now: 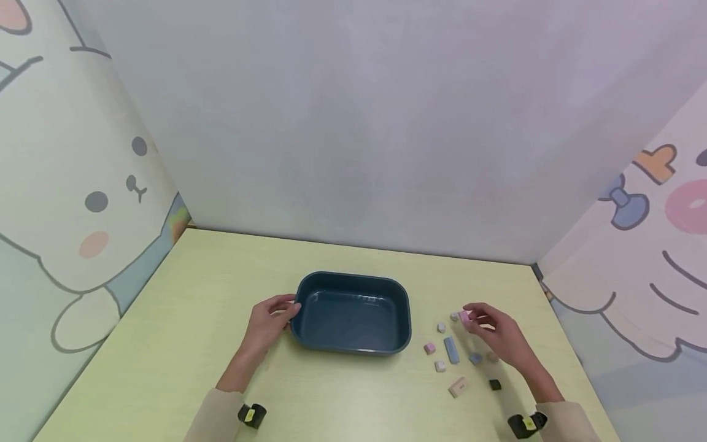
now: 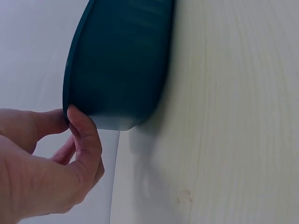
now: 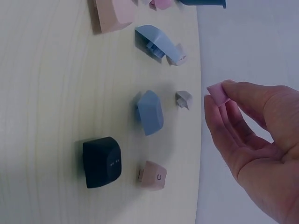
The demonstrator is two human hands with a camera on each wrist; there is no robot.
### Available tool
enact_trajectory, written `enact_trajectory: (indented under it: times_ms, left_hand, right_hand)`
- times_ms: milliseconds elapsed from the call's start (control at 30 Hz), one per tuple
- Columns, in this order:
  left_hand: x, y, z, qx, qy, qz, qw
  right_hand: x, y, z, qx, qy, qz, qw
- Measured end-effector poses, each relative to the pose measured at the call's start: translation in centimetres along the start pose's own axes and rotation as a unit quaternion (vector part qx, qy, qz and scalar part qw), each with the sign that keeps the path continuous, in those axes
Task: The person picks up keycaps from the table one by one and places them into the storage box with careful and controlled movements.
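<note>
A dark blue-green plastic basin (image 1: pixel 350 316) stands on the table, its inside bare. At its left end my left hand (image 1: pixel 269 322) pinches the rim between thumb and fingers, as the left wrist view shows on the basin's wall (image 2: pixel 121 56). To the right of the basin my right hand (image 1: pixel 499 334) pinches a pink keycap (image 3: pixel 218 94) between thumb and fingertip, above the table. Loose keycaps lie around and below that hand: a black keycap (image 3: pixel 102 162), a blue keycap (image 3: pixel 150 113), a peach keycap marked C (image 3: pixel 153 176) and a long blue keycap (image 1: pixel 452 350).
More small keycaps lie between basin and right hand, among them a pink keycap (image 1: pixel 429 348), a white keycap (image 1: pixel 440 366) and a wide beige keycap (image 1: pixel 458 387). A pale wall (image 1: pixel 359 123) closes off the table's (image 1: pixel 221 264) far edge; patterned side walls flank it.
</note>
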State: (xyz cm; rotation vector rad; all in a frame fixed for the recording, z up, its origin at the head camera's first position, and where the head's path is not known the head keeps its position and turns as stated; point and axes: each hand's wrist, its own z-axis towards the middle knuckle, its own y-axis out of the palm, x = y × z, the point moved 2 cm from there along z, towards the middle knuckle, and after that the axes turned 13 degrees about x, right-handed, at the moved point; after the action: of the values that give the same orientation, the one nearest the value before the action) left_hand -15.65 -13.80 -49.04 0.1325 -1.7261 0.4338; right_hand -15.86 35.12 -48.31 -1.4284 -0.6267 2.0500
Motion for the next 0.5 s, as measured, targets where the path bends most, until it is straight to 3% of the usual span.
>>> enact_trajectory:
  times_ms: [500]
  left_hand:
    - [0.0,0.6,0.3,-0.002,0.003,0.0,1.0]
  right_hand:
    - [-1.0,0.6,1.5,-0.016,-0.001,0.032,0.999]
